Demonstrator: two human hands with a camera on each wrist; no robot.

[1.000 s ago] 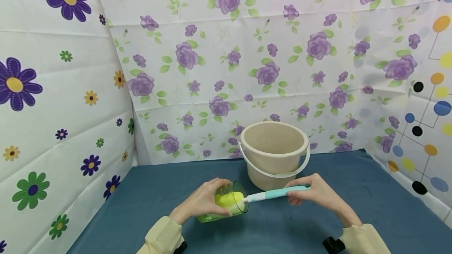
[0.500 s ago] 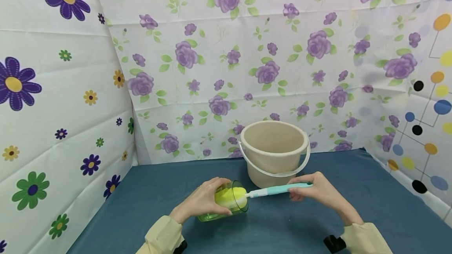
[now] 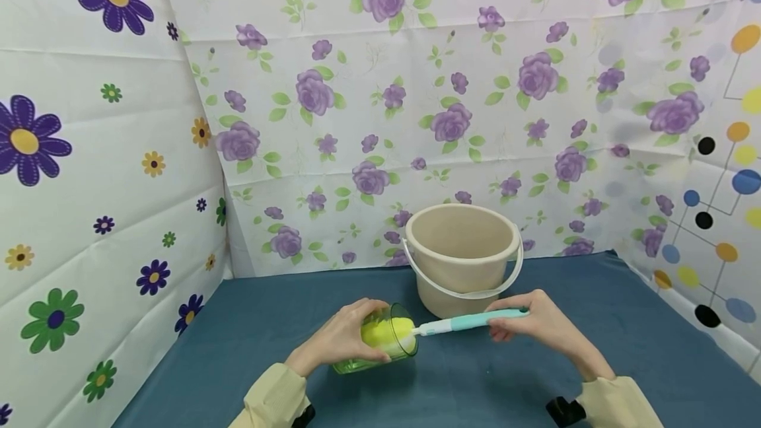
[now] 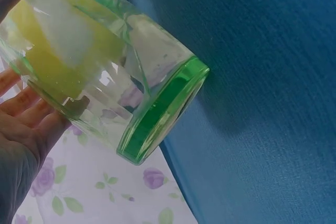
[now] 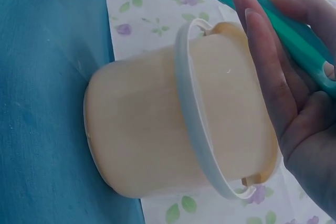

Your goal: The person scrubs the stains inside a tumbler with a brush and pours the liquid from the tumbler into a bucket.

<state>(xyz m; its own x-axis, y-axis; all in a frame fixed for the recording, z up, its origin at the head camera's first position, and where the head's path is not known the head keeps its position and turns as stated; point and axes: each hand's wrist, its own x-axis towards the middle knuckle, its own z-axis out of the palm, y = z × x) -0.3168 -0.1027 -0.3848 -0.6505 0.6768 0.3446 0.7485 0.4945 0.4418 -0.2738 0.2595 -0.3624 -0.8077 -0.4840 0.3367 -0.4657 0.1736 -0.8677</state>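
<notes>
My left hand (image 3: 345, 334) holds a clear, green-tinted drinking glass (image 4: 160, 111) tipped on its side, its mouth facing right. The thick green base shows low in the left wrist view, close over the cloth. Inside the glass sits the yellow and white sponge head (image 4: 79, 40) of a cup brush (image 3: 472, 321), its end near the rim. My right hand (image 3: 532, 319) pinches the brush's teal handle (image 5: 278, 27) between thumb and fingers. The white neck of the brush runs from the sponge to the handle.
A beige bucket (image 3: 460, 286) with a white handle (image 5: 191, 108) stands just behind the brush, near the back edge of the table. Blue cloth (image 3: 261, 322) covers the table. Flower-patterned sheets (image 3: 357, 117) hang behind and at the sides.
The brush has shifted slightly right and up with my right hand, so the sponge sits nearer the glass's mouth than a second ago. My left hand and the glass stay nearly in place.
</notes>
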